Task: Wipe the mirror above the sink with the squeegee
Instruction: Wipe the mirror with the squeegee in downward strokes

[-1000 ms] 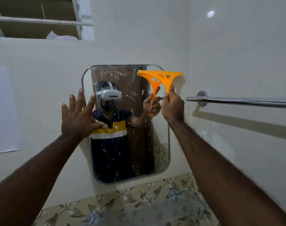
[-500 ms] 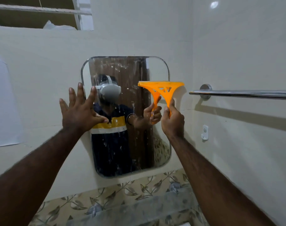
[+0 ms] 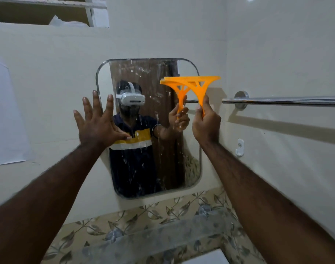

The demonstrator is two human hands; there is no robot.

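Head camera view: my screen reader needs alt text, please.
A right hand holds an orange squeegee at a wet wall mirror's right edge, while the left hand presses flat on its left edge. A chrome towel bar runs right.

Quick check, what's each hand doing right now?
Left hand: open, fingers spread, flat at the mirror's left edge.
Right hand: closed around the orange squeegee handle.

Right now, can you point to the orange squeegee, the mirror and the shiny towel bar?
orange squeegee [image 3: 196,86]: head view, on its flat orange body below the blade.
mirror [image 3: 162,153]: head view, on the wet glass.
towel bar [image 3: 286,101]: head view, on the chrome rod.
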